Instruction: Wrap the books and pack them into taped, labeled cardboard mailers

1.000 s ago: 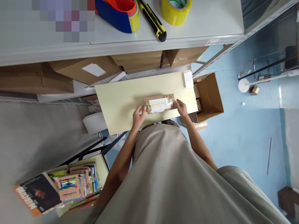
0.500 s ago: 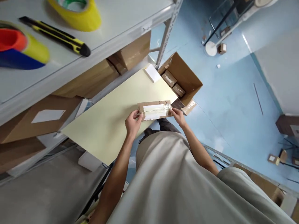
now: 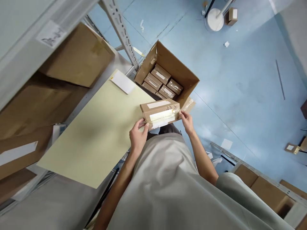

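Blue flr [image 3: 244, 95] seen all round, metal shelf upright [image 3: 121, 32] at upper L, big cartons [image 3: 76, 56] stowed on the shelving. Pale desk [image 3: 91, 137] is angled below, w/ white pad [image 3: 123, 82] left at its far corner. Labelled box [image 3: 145, 108] is held by both hands, by the desk's R edge and just on the near side of the topless carton [image 3: 178, 62], where several packed boxes [image 3: 161, 74] are seen; whether any wt is borne by the desk can't be told. L end is gripped by the left hand [image 3: 139, 135], thumb on the labelled face, fingers bent narrow around the end; R end is pinched by the right hand [image 3: 187, 122] at the clear tape [image 3: 177, 111], fingertips drawn close. Risk, as judged: grip could be lost at R if the tape is loose or slick, since only fingertips are used there; box could be knocked on the carton rim if moved across low or tilted; label edges could be scuffed if rubbed by the L thumb. Cf. half a sec ago: view has been swung twd the carton, so tape rolls & cutter are no longer seen, more packed boxes are shown, and the held box has been tipped so a 2nd labelled face is exposed.
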`<state>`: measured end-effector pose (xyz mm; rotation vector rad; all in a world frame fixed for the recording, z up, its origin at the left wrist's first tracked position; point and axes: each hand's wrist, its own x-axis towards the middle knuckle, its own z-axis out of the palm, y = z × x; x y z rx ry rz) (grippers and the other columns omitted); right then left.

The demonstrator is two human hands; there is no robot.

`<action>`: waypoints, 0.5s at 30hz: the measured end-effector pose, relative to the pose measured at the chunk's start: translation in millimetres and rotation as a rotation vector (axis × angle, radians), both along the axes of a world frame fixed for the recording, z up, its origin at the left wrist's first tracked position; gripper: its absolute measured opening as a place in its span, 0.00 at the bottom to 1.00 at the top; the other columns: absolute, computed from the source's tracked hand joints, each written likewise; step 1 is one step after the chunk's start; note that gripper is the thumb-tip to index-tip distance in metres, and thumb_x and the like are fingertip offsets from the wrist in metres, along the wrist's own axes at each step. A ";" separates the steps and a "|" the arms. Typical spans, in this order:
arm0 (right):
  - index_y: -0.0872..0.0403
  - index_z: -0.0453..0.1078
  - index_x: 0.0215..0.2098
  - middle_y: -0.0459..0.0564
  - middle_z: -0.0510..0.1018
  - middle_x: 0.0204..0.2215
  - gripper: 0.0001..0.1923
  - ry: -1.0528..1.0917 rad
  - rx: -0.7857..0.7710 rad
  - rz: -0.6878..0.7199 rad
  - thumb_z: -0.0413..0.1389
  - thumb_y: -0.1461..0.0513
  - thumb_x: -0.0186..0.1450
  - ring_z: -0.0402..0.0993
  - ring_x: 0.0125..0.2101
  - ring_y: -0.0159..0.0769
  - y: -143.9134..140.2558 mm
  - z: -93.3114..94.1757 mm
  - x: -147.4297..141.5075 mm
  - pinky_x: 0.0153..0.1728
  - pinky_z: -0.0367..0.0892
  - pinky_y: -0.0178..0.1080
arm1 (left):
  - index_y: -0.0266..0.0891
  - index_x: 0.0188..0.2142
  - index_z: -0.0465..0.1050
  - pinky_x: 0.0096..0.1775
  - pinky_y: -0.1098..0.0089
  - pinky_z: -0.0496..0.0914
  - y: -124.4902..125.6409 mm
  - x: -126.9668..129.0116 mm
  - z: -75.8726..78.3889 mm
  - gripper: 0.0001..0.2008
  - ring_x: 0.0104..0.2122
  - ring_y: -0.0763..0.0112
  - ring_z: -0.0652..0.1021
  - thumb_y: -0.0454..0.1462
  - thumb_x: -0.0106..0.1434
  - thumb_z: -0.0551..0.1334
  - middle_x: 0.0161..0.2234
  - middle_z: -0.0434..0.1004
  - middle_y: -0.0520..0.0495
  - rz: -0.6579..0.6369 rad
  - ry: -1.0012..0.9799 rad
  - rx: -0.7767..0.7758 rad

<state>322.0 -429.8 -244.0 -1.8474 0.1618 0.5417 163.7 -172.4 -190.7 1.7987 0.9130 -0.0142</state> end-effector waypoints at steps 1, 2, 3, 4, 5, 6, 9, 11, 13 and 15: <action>0.50 0.85 0.52 0.57 0.90 0.55 0.29 0.016 0.010 0.000 0.64 0.37 0.70 0.84 0.59 0.55 -7.0 -6.0 19.2 0.64 0.78 0.54 | 0.45 0.61 0.82 0.64 0.51 0.82 -8.8 19.8 1.8 0.17 0.57 0.50 0.89 0.45 0.76 0.67 0.58 0.91 0.42 0.008 0.006 0.014; 0.50 0.84 0.53 0.57 0.90 0.55 0.29 0.036 0.014 -0.005 0.63 0.37 0.71 0.84 0.59 0.55 -14.9 -12.2 37.6 0.63 0.79 0.54 | 0.45 0.62 0.82 0.65 0.51 0.82 -18.0 40.3 3.3 0.18 0.57 0.50 0.89 0.45 0.77 0.66 0.58 0.91 0.41 0.007 0.011 0.029; 0.50 0.83 0.53 0.57 0.89 0.55 0.29 0.058 0.009 -0.016 0.62 0.38 0.71 0.84 0.58 0.54 -23.4 -18.5 54.6 0.62 0.79 0.53 | 0.45 0.63 0.81 0.65 0.51 0.82 -27.6 61.2 4.3 0.18 0.57 0.50 0.89 0.45 0.78 0.65 0.58 0.90 0.41 -0.006 0.017 0.045; 0.50 0.82 0.53 0.57 0.89 0.54 0.29 0.080 -0.005 -0.033 0.62 0.38 0.71 0.84 0.57 0.53 -32.3 -24.8 69.6 0.61 0.80 0.53 | 0.45 0.65 0.80 0.65 0.51 0.81 -37.4 82.1 4.4 0.19 0.58 0.50 0.89 0.45 0.79 0.65 0.58 0.90 0.41 -0.030 0.024 0.061; 0.50 0.81 0.53 0.57 0.88 0.53 0.28 0.102 -0.023 -0.056 0.61 0.38 0.71 0.84 0.56 0.52 -41.4 -31.2 82.4 0.59 0.81 0.52 | 0.45 0.66 0.79 0.66 0.51 0.81 -46.9 102.4 3.4 0.20 0.59 0.50 0.88 0.45 0.79 0.64 0.60 0.89 0.40 -0.063 0.036 0.077; 0.49 0.80 0.53 0.56 0.88 0.52 0.28 0.123 -0.041 -0.083 0.61 0.38 0.70 0.84 0.55 0.51 -50.2 -37.4 92.5 0.57 0.81 0.51 | 0.45 0.68 0.78 0.67 0.51 0.80 -56.0 121.9 1.2 0.22 0.60 0.50 0.87 0.45 0.79 0.64 0.61 0.88 0.39 -0.100 0.052 0.092; 0.48 0.76 0.49 0.54 0.86 0.47 0.27 0.203 -0.068 -0.150 0.60 0.36 0.69 0.83 0.48 0.48 -72.3 -55.9 108.5 0.51 0.82 0.49 | 0.44 0.74 0.74 0.68 0.49 0.79 -77.3 173.1 -13.3 0.27 0.63 0.47 0.84 0.46 0.80 0.63 0.64 0.85 0.35 -0.186 0.111 0.146; 0.47 0.75 0.47 0.52 0.85 0.44 0.27 0.262 -0.076 -0.155 0.60 0.35 0.69 0.82 0.43 0.45 -81.1 -68.7 111.0 0.47 0.83 0.47 | 0.43 0.76 0.71 0.70 0.47 0.77 -84.2 200.8 -28.9 0.29 0.67 0.44 0.81 0.46 0.80 0.63 0.66 0.83 0.34 -0.237 0.134 0.178; 0.47 0.74 0.46 0.51 0.84 0.41 0.27 0.304 -0.091 -0.142 0.60 0.34 0.70 0.81 0.41 0.44 -84.0 -82.3 111.9 0.45 0.83 0.47 | 0.42 0.77 0.70 0.73 0.46 0.73 -83.7 224.2 -48.2 0.30 0.70 0.42 0.78 0.46 0.80 0.62 0.70 0.80 0.34 -0.308 0.145 0.195; 0.47 0.74 0.46 0.51 0.84 0.41 0.29 0.331 -0.108 -0.130 0.60 0.33 0.69 0.81 0.41 0.44 -80.3 -96.5 114.5 0.44 0.83 0.47 | 0.41 0.78 0.70 0.76 0.44 0.70 -75.6 244.6 -70.8 0.31 0.72 0.41 0.76 0.44 0.79 0.62 0.73 0.78 0.34 -0.373 0.163 0.193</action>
